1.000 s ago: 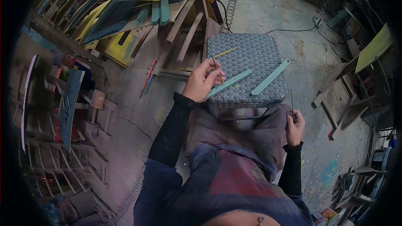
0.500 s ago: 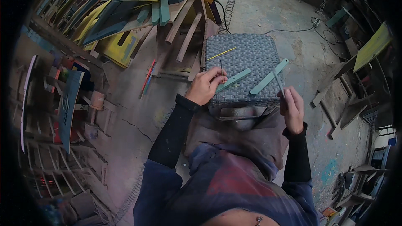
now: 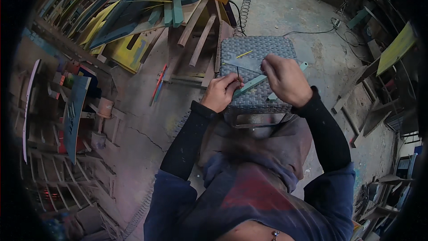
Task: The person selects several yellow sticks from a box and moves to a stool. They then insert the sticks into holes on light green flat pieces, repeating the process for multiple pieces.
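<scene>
A grey woven stool [image 3: 258,47] stands in front of my knees. Two pale green wooden strips lie across it: one strip [image 3: 250,85] runs between my hands, and the other strip [image 3: 303,66] shows only at its end past my right hand. My left hand [image 3: 220,93] rests at the stool's near left corner, pinching a thin dark pin [image 3: 237,72] upright beside the first strip. Over the middle of the stool, my right hand [image 3: 286,80] holds a flat grey sheet [image 3: 244,64] by its edge. A yellow pencil [image 3: 244,54] lies farther back on the stool.
Painted boards and wooden slats [image 3: 147,13] are stacked at the back left. A coiled cable [image 3: 244,6] runs over the concrete floor [image 3: 307,13]. Wooden frames [image 3: 58,183] pile up on the left, and scrap boards [image 3: 370,107] lie on the right.
My right hand has come up from beside my lap to over the stool and now holds the grey sheet. My left hand stayed by the green strip.
</scene>
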Demonstrator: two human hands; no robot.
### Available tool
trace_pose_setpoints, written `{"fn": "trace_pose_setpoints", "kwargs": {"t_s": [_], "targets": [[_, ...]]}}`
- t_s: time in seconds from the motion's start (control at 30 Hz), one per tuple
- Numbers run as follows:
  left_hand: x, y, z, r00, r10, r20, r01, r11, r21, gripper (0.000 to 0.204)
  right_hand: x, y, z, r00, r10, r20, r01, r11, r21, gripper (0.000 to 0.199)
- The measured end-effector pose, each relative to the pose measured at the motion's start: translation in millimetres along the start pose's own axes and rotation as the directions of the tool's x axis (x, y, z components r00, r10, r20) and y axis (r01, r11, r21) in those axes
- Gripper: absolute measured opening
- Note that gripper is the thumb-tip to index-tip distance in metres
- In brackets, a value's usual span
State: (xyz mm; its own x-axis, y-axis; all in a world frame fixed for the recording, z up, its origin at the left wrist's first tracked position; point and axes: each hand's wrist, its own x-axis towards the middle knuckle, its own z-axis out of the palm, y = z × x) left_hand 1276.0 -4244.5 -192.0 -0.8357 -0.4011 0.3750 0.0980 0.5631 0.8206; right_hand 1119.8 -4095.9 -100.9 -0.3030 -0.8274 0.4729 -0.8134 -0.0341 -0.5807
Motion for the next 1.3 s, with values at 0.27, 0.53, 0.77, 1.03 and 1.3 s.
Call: {"fn": "trace_pose_setpoints", "kwargs": {"t_s": [0.27,0.53,0.77,1.03,1.3], "targets": [[1,1,2,1.000,0.020,-0.011,-0.019,0.998,0.064,0.010,-2,9,9,0.998,0.035,0.055,-0.035,0.999,-0.012,0.021],[2,-1,0,1.000,0.000,0.022,0.000,1.000,-0.019,0.010,3,-9,-1,0.978,0.077,-0.195,-0.015,0.953,0.302,0.021],[1,-7,1,1.000,0.002,-0.001,-0.002,1.000,-0.003,0.010,8,-18,-10,0.957,0.201,-0.210,-0.068,0.858,0.510,0.021],[-2,-8,2,1.000,0.024,-0.020,-0.024,1.000,0.008,0.009,4,-11,2,0.967,0.144,-0.208,-0.092,0.966,0.240,0.018],[3,-2,0,1.000,-0.007,0.001,0.008,1.000,-0.021,0.010,-6,4,18,0.968,0.201,-0.153,-0.163,0.960,0.228,0.024]]}}
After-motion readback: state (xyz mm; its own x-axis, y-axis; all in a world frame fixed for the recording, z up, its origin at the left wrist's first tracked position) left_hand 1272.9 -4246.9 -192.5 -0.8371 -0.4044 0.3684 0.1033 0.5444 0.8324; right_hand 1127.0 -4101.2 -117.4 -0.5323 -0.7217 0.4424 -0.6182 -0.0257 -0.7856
